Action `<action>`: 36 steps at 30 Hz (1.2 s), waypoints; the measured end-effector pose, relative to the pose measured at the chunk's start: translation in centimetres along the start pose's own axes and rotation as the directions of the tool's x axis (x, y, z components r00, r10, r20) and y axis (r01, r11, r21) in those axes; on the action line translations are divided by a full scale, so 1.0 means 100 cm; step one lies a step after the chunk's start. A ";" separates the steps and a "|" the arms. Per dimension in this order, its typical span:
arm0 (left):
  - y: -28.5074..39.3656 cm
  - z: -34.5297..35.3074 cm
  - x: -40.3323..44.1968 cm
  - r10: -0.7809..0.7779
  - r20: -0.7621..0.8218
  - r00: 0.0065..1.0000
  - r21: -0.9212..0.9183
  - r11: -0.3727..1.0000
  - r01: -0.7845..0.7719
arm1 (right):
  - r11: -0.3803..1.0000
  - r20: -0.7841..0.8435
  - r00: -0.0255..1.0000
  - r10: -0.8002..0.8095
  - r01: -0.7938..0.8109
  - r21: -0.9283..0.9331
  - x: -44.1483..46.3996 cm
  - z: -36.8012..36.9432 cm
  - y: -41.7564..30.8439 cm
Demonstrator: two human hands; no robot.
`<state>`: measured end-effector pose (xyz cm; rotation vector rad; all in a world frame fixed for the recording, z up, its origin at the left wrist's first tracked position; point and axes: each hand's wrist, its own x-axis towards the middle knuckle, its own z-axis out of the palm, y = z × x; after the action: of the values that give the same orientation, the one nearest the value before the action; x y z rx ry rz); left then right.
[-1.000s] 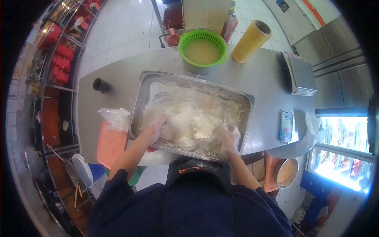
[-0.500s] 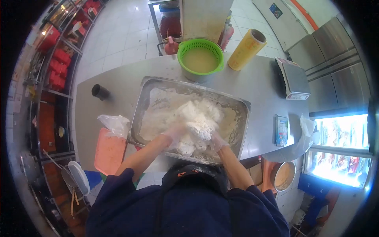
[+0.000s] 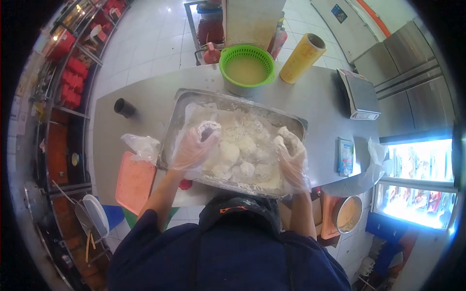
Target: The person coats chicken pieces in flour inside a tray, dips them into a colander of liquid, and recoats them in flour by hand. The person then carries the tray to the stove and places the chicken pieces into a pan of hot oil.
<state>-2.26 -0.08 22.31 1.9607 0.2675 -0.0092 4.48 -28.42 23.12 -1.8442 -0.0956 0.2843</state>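
Note:
A metal tray (image 3: 180, 107) full of white flour stands on the steel table. Several flour-coated lumps (image 3: 229, 153) lie in its middle. My left hand (image 3: 198, 145), in a clear flour-dusted glove, is over the tray's left part, fingers curled, with no object visible in it. Above the right part is my right hand (image 3: 290, 153), gloved the same way and bent at the fingers, also with nothing visible in it. The lumps lie between the two hands.
Behind the tray are a green basket (image 3: 247, 70) with cloudy liquid and a yellow film roll (image 3: 303, 58). A scale (image 3: 361, 94) and a packet (image 3: 345, 156) are at right. A black cup (image 3: 124, 107), plastic bag (image 3: 141, 147) and pink board (image 3: 135, 182) are at left.
Both hands have come away from the lumps in the middle, my left hand to the left and my right hand to the right. The lumps now show separately in the flour.

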 end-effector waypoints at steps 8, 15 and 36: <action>-0.024 0.001 0.000 0.027 -0.361 0.932 0.530 0.829 0.181 | 0.925 -0.159 0.987 0.010 -0.069 -0.374 -0.047 -0.017 0.050; -0.144 -0.072 0.041 -0.473 -0.343 0.812 0.416 0.698 0.582 | 0.992 -0.174 0.977 0.120 -0.110 0.069 -0.045 -0.050 0.146; -0.182 0.057 -0.545 -0.374 -0.919 0.120 -0.275 0.830 0.486 | 0.904 0.547 0.805 -0.230 0.385 -0.186 -0.290 0.281 0.021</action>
<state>-58.21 -8.48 10.58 1.6271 1.7253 0.8706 -30.53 -8.95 17.95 -1.9570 -0.8517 0.5501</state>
